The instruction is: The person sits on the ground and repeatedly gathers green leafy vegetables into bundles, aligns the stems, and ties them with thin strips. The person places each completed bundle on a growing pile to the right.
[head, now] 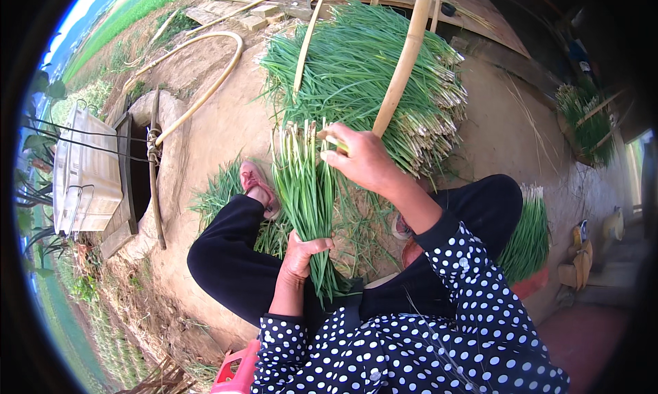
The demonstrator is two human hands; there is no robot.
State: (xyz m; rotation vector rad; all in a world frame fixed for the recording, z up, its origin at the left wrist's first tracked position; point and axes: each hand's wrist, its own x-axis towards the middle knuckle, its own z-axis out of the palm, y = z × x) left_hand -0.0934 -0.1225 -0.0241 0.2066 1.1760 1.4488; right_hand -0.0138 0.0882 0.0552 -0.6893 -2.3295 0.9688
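Note:
My left hand is closed around the lower, leafy part of a bundle of garlic chives, whose pale cut ends point away from me. At the top right of that bundle is my right hand, its thumb and fingers pinching a short pale green and yellowish piece of plant. Whether that piece is joined to the bundle cannot be told. Beyond my hands lies a large heap of the same green stalks, pale ends mostly to the right. Loose leaves are scattered on the ground between my feet.
Bamboo poles slant across the heap. At left, a white plastic crate stands beside an opening with a yellowish hose. More stalks stand at right by my knee, over something red. A pink plastic stool is below me.

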